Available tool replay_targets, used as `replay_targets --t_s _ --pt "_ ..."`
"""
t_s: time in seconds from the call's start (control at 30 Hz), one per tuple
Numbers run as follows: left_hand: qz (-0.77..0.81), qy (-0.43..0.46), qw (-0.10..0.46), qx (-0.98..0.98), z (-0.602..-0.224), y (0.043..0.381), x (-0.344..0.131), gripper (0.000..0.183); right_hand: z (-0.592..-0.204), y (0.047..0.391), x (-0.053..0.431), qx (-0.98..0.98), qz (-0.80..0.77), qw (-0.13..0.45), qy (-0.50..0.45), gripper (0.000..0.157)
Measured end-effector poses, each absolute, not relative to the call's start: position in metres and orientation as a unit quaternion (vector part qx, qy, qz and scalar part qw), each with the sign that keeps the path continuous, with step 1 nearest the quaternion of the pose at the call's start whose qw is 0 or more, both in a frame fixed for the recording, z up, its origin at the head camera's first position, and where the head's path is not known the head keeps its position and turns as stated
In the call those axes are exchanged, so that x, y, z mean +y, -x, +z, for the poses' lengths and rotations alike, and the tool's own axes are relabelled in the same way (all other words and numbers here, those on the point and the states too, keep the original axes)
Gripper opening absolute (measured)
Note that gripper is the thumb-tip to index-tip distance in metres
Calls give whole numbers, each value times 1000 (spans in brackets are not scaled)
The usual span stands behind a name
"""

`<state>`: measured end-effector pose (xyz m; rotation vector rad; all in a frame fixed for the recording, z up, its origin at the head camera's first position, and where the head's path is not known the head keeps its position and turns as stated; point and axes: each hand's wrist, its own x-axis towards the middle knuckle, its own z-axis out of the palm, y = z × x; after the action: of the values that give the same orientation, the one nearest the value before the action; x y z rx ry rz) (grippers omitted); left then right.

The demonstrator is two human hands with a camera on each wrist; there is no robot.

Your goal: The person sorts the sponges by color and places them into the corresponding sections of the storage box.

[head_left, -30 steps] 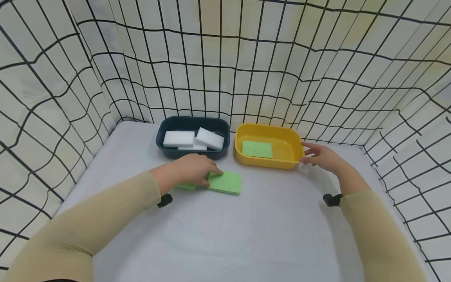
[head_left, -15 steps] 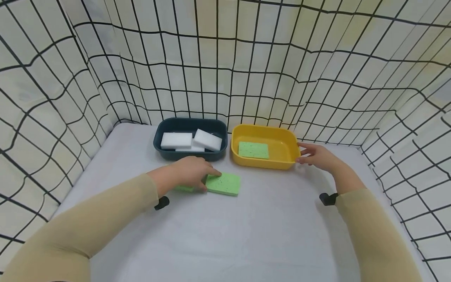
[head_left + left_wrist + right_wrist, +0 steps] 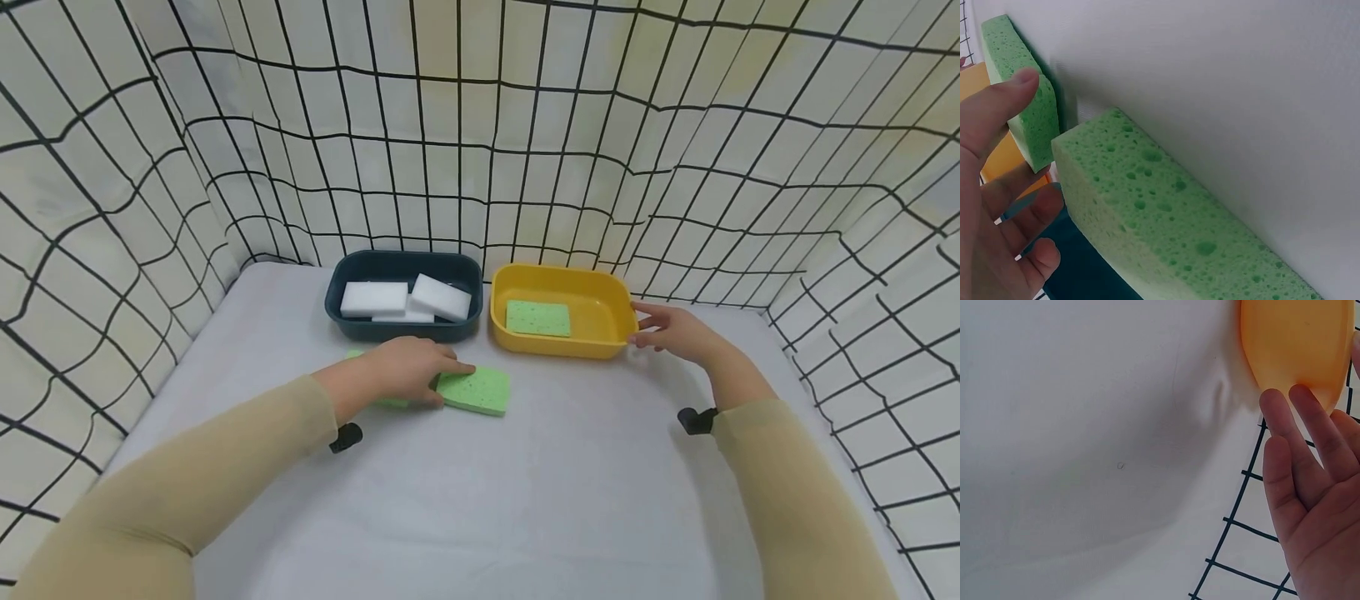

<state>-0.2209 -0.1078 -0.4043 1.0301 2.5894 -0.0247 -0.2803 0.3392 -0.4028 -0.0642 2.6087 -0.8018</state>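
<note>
My left hand (image 3: pixel 411 368) pinches the left end of a green sponge (image 3: pixel 483 390) lying on the white surface, thumb (image 3: pixel 1019 94) on its near side and fingers on the other. A second green sponge (image 3: pixel 1166 212) lies under that hand and wrist, mostly covered in the head view. My right hand (image 3: pixel 675 333) touches the right end of a yellow tray (image 3: pixel 600 308) with extended fingers (image 3: pixel 1279 412). Inside this tray, on its left side, lies another green sponge (image 3: pixel 537 318).
A dark blue tray (image 3: pixel 405 330) holding several white sponge blocks (image 3: pixel 375 298) stands left of the yellow one. Black grid netting (image 3: pixel 480 150) over pale cloth rises behind both trays and along both sides of the white surface (image 3: pixel 480 500).
The head view has shifted slightly, moving the whole scene a little leftward. Both hands otherwise stay nearly in place, the left at the sponge and the right at the yellow tray.
</note>
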Motion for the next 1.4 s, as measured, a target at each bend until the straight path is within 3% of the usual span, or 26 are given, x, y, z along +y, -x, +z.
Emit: replay_targets --t_s 0.83,1.17,1.4 --pt "69 -366 47 927 -377 233 -116 60 -402 282 337 934 -289 211 15 89" --pt "71 -344 51 935 -365 265 -89 60 -400 283 338 933 -288 216 17 90" --pt "86 -324 84 938 -364 290 -63 59 -399 282 338 931 -291 219 16 89"
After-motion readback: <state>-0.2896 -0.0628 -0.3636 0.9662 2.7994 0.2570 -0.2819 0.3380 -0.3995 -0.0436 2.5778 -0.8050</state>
